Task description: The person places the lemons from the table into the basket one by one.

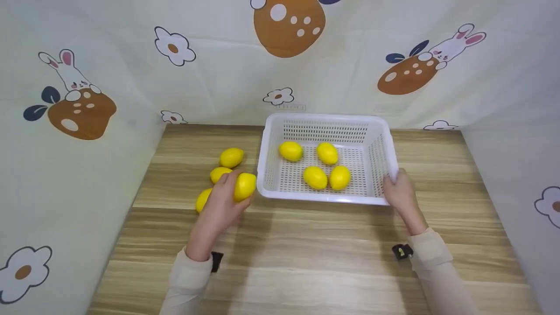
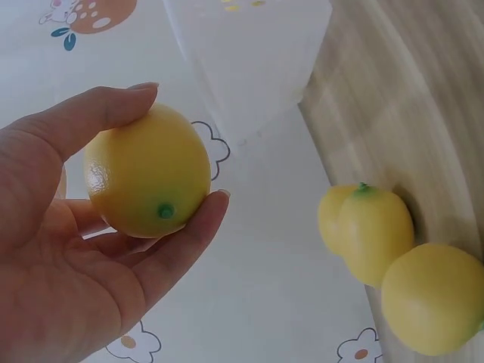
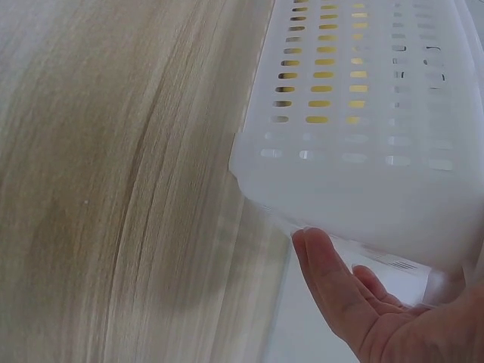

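My left hand [image 1: 223,199] holds a yellow lemon [image 1: 245,187] just left of the basket's left end. In the left wrist view, thumb and fingers wrap around this lemon [image 2: 151,174], whose green tip faces the camera. Three more lemons lie on the table by that hand: one at the back [image 1: 231,157], one partly behind the fingers [image 1: 220,174], one half hidden by the hand [image 1: 203,200]. At the near right corner of a white plastic basket [image 1: 323,199], my right hand [image 1: 401,190] grips the rim; its fingers [image 3: 333,283] reach along the outside.
Several lemons [image 1: 315,177] sit on the slotted basket floor. Wood-grain tabletop [image 1: 315,253] stretches in front of the basket. Cloth walls [image 1: 218,78] printed with rabbits and flowers enclose the back and both sides. Dark straps [image 1: 401,251] show at the wrists.
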Tool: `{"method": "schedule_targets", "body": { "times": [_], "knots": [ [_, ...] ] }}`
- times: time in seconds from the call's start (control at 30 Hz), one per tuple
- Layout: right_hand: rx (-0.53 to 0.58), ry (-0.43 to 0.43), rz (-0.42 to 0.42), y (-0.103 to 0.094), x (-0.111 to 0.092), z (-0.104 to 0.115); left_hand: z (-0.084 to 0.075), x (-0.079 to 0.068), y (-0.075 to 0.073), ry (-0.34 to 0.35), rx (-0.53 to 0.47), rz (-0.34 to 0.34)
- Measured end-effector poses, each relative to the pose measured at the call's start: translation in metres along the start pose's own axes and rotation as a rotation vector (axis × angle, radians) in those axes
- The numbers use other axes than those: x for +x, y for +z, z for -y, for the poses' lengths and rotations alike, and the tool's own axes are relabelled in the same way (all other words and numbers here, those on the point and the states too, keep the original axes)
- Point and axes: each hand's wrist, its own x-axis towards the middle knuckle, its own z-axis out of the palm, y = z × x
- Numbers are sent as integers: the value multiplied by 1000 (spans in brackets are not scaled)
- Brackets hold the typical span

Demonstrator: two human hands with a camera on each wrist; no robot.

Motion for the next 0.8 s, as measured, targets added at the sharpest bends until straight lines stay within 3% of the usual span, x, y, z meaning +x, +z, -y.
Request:
{"method": "schedule_targets", "body": {
  "times": [0.37,0.8],
  "knots": [
    [4,-1,0,1,-1,1,-9,18,-12,69,5,33],
    [6,-10,-7,-1,-2,1,-28,38,-11,55,-29,128]
  ]
}}
